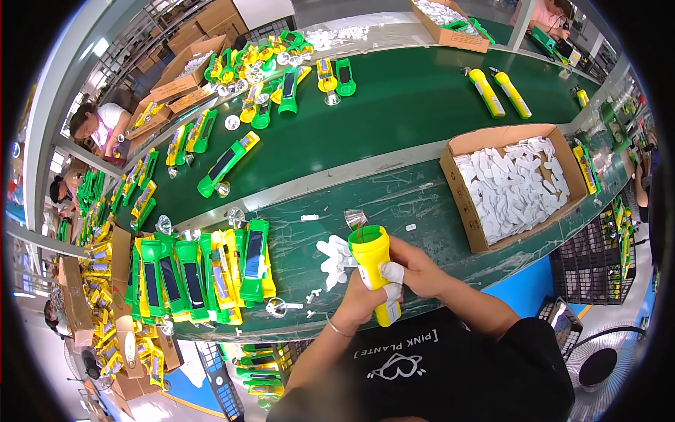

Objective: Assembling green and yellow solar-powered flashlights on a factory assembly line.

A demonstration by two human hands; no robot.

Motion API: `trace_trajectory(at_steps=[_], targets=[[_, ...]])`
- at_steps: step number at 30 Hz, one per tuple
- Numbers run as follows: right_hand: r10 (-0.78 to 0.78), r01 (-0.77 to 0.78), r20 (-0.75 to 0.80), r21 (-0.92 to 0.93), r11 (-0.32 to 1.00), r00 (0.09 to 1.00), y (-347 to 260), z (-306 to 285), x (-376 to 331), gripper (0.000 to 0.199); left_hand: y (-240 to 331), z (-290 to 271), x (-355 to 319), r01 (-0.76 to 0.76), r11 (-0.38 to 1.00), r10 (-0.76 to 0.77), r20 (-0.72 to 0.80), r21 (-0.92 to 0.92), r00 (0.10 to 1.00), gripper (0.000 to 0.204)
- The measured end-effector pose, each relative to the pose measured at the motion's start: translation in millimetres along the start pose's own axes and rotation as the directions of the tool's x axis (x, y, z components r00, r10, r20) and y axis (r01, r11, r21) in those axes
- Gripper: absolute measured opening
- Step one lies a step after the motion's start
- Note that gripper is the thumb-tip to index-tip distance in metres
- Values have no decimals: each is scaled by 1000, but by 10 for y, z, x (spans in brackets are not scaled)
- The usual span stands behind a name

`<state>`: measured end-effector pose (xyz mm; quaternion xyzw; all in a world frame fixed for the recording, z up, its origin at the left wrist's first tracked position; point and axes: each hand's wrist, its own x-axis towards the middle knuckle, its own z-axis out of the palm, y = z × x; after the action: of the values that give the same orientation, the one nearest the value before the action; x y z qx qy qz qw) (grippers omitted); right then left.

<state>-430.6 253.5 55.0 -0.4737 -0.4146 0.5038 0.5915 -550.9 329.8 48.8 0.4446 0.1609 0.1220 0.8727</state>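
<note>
Upright in front of my chest stands a yellow flashlight body (pixel 371 259) with a green lining in its wide, open head. My left hand (pixel 357 304) grips it from the left, lower on the handle. My right hand (pixel 415 269) closes round it from the right, with white wrapping on its thumb area. A shiny cone reflector (pixel 355 219) sits just beyond the head, with a thin wire running to it. Small white plastic parts (pixel 335 261) lie in a pile left of the flashlight. Another reflector (pixel 276 307) rests near the bench edge.
Rows of green and yellow flashlight halves (pixel 190 274) lie at the left. A cardboard box (pixel 460 204) of white plastic parts stands at the right. Beyond runs a green conveyor belt (pixel 394 105) carrying flashlights and reflectors. A fan (pixel 598 366) stands at lower right. Other people work nearby.
</note>
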Motion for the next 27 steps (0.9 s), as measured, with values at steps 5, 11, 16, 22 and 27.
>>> trace_trajectory(at_steps=[5,11,16,22,27], targets=[[-29,29,4,27,999,1000,2,-22,-9,49,-30,-18,37,22,1000,-22,12,7,1000,31],[17,-24,-43,-161,987,999,-556,-101,241,43,227,64,298,-32,997,31,-10,-65,999,33],[-257,160,-120,-521,839,959,-1060,-657,890,34,601,-32,1033,-212,953,223,-29,218,974,58],[-210,-98,-469,-550,829,858,-1363,-2428,1643,27,996,-519,1413,-132,850,182,-48,510,982,41],[28,-482,-722,-432,762,691,-904,-3479,1651,34,1407,-1110,2248,62,794,152,-297,604,943,31]])
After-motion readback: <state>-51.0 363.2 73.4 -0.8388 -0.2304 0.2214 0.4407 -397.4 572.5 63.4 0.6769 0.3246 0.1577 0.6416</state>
